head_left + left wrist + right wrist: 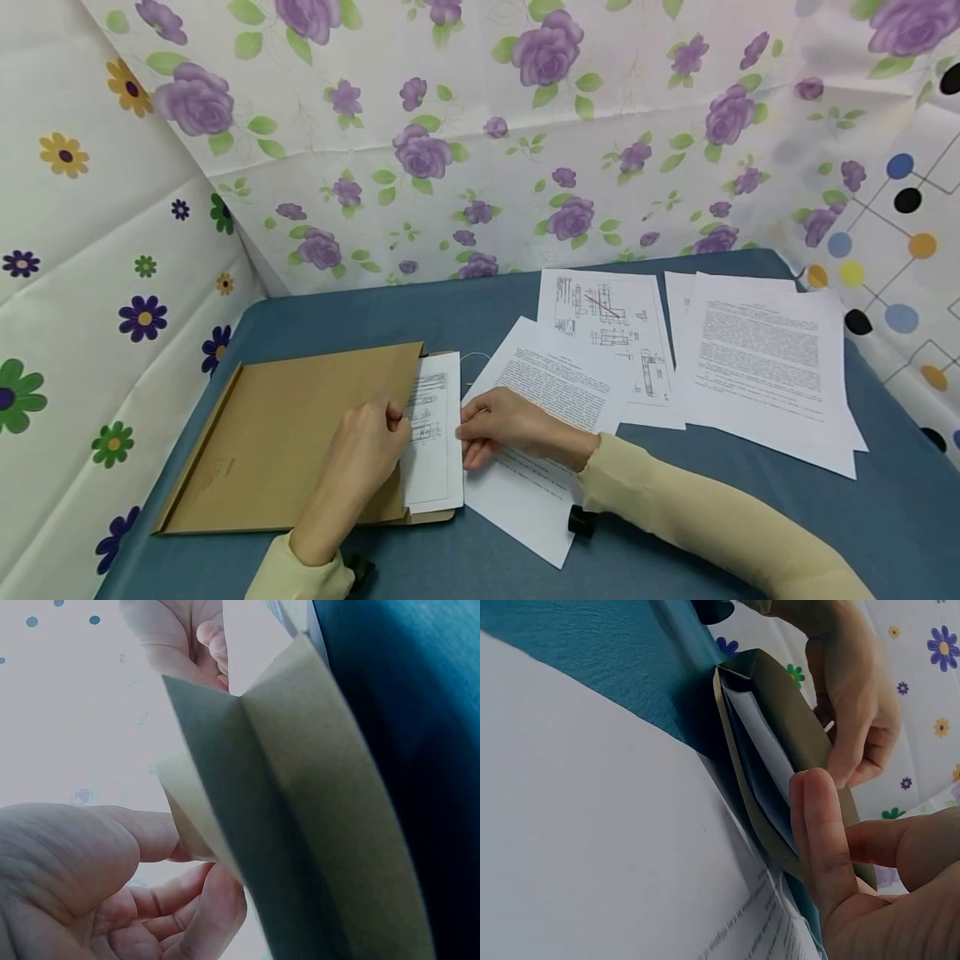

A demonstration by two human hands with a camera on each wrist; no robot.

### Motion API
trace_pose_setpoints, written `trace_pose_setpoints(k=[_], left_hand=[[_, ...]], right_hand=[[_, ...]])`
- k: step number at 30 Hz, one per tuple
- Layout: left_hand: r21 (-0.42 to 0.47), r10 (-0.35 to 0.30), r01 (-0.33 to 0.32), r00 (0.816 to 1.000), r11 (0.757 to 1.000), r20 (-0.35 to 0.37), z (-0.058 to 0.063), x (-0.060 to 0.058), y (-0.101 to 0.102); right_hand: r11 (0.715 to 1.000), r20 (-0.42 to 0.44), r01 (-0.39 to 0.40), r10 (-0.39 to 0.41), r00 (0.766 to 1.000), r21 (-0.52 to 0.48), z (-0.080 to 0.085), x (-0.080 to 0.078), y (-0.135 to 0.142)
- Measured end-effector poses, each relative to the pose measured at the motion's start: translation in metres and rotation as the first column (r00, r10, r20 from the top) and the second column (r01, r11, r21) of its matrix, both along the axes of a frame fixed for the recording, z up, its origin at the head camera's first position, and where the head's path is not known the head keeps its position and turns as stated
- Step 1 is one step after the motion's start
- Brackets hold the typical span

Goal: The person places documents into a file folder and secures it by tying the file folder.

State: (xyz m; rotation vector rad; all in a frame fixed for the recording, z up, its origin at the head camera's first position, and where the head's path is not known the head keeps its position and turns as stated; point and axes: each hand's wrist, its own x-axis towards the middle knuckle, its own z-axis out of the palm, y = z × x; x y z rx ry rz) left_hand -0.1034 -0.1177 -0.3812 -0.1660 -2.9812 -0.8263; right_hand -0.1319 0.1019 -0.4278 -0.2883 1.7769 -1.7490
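A brown cardboard folder [277,450] lies on the left of the table, with white sheets bearing technical drawings [438,479] sticking out of its right side. My left hand [367,442] pinches the top cover near its open edge; the left wrist view shows thumb and fingers at the cardboard cover [210,772], lifted from the part beneath. At the protruding right edge of the sheets, my right hand [506,425] pinches the paper between thumb and fingers. In the right wrist view, the sheets [761,731] sit between the folder's two covers [780,690].
A printed text page [555,375] lies under my right hand, overlapping a drawing sheet with a red line [600,304]. More text pages [765,358] lie fanned at the right. A thin string [474,357] shows beside the folder. Patterned cloth walls [480,167] surround the blue table [337,321].
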Motion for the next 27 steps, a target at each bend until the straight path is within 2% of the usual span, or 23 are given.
trace_pose_setpoints(k=[16, 27], left_hand=[[-0.011, 0.005, -0.005, 1.0, 1.0, 0.0, -0.001, -0.002, 0.0], [-0.012, -0.007, 0.007, 1.0, 1.0, -0.014, -0.001, -0.002, -0.001]], right_hand=[[0.999, -0.016, 0.03, -0.029, 0.999, 0.037, -0.004, -0.003, -0.022], [1.0, 0.039, 0.018, -0.019, 0.999, 0.023, -0.005, -0.002, -0.036]])
